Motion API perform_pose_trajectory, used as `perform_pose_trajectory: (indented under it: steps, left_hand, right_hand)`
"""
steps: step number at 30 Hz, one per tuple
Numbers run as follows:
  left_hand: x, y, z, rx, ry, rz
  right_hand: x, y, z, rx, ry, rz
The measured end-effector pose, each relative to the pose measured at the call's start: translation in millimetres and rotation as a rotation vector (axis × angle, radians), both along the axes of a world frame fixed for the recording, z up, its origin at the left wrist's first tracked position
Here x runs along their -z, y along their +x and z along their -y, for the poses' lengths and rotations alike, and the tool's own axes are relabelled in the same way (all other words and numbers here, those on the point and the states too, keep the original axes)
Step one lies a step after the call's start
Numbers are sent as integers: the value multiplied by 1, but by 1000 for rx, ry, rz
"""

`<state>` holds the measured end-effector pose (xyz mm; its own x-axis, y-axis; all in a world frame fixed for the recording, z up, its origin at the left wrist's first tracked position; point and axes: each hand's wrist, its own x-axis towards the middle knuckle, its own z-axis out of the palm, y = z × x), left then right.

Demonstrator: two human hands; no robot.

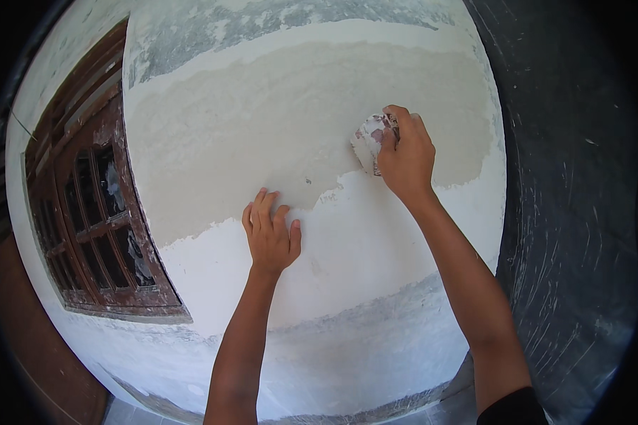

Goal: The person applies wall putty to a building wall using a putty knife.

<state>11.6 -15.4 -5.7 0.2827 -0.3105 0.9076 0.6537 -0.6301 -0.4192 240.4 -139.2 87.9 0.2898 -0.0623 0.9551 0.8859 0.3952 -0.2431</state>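
Note:
In front of me is a wall point(390, 241) with a broad beige-grey patch point(276, 120) across its middle and white plaster around it. My right hand point(409, 159) is closed around a rounded pad point(368, 142), white with reddish-brown blotches and smeared with plaster. The pad lies against the wall near the patch's lower right edge; its far side is hidden by the fingers. Lower and to the left, my left hand point(271, 234) holds nothing. Its fingers are spread, with the tips at the wall by the patch's lower border.
A brown wooden window point(96, 219) with dark panes is set into the wall at the left. Dark sheeting point(567, 177) hangs along the right side. Rougher grey wall point(361, 347) shows below the white band, above grey floor tiles point(131, 412).

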Motion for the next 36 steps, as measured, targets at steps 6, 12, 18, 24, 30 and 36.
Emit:
perform_pose_trajectory:
  steps: [6, 12, 18, 24, 30, 36]
  left_hand:
    - [23, 53, 58, 143, -124, 124]
    - [71, 111, 117, 337, -271, 191]
    - [127, 155, 165, 347, -477, 170]
    - [170, 167, 206, 417, -655, 123]
    - [219, 162, 243, 479, -817, 128]
    - [276, 146, 295, 423, -1052, 122]
  right_hand:
    - [27, 22, 27, -89, -44, 58]
    - [70, 49, 66, -150, -114, 108]
    - [122, 75, 101, -175, -258, 21]
    - [176, 90, 142, -183, -412, -78]
    - [234, 88, 189, -167, -501, -171]
    - [302, 90, 235, -121, -641, -349]
